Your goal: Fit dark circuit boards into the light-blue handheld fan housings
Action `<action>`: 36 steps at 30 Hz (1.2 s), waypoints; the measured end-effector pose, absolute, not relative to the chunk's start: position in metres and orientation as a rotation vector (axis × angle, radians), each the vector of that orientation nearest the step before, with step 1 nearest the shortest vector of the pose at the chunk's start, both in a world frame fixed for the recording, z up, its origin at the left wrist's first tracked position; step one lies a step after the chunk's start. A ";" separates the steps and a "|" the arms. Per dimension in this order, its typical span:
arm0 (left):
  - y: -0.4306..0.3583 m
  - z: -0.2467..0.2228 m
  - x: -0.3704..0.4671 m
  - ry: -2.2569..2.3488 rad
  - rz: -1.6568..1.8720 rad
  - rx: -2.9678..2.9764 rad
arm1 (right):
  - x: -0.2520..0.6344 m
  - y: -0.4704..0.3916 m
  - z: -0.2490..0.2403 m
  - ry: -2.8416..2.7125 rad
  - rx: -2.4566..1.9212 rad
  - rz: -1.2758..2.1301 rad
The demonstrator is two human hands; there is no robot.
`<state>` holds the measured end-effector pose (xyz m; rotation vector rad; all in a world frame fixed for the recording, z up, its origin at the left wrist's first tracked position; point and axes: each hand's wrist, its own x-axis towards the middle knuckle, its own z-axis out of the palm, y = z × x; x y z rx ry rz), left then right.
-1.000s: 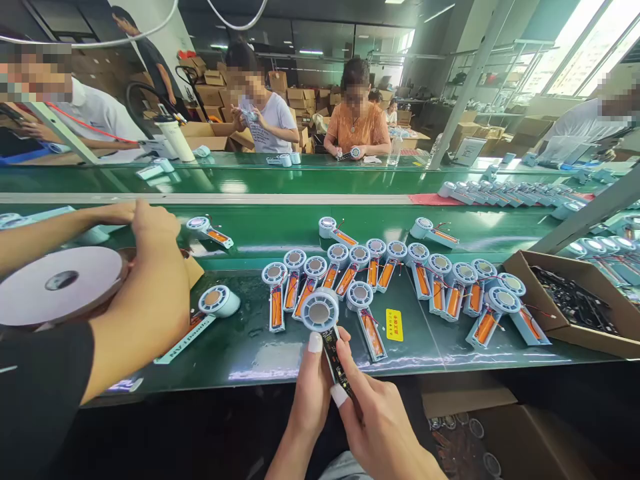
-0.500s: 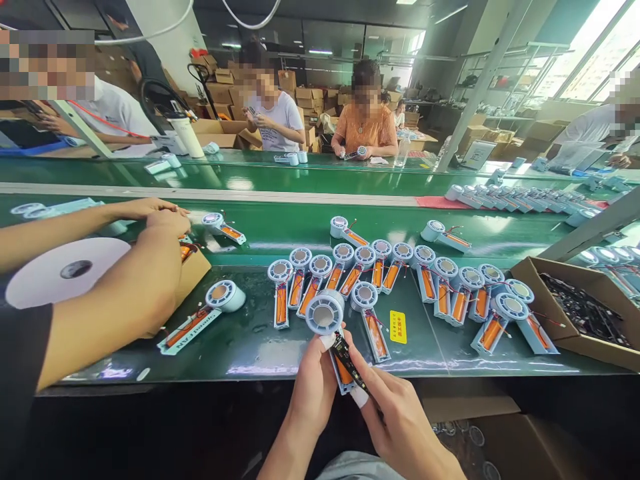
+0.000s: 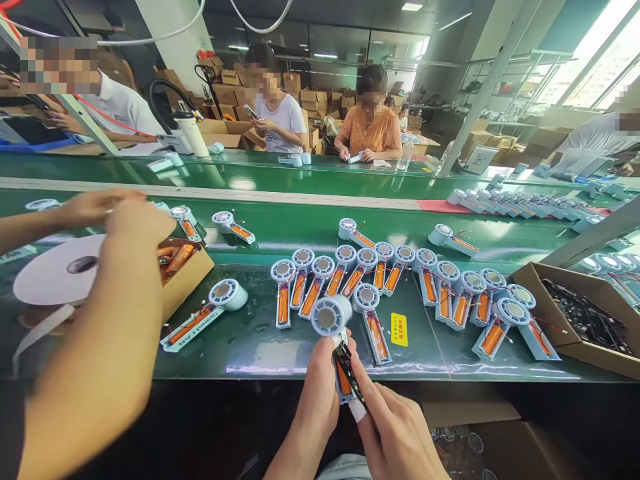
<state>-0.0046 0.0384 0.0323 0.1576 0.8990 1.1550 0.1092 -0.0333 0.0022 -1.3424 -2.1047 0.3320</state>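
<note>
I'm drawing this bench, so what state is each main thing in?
Held fan: uncovered, orange battery showing.
Black circuit board: slanted, not seated flat.
Bench fans: lying down, uncovered.
Left box: open, holding orange parts.
Right box: open, holding black parts.
White roll: partly unwound.
Yellow label: lying flat.

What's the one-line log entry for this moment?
left hand: holds fan; right hand: holds circuit board at fan; yellow label: on table

workshop interior: a dark panelled rear wall (image 3: 340, 40) stands behind stacked cardboard boxes (image 3: 313, 101); a pale pillar (image 3: 173, 60) rises at left, bright slanted windows (image 3: 593, 53) at right. a ceiling lamp (image 3: 411, 7) glows overhead; long green worktops (image 3: 295, 223) span the foreground.
</note>
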 end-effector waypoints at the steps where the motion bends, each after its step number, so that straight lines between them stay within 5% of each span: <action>1: 0.038 0.033 -0.005 0.901 1.155 0.156 | 0.110 -0.033 0.003 -2.107 -1.343 0.332; 19: 0.027 0.007 -0.009 1.018 1.299 0.672 | 0.107 -0.013 0.014 -2.030 -1.336 0.532; 36: 0.035 0.014 -0.010 0.870 1.219 0.535 | 0.110 -0.001 0.031 -2.180 -1.349 0.531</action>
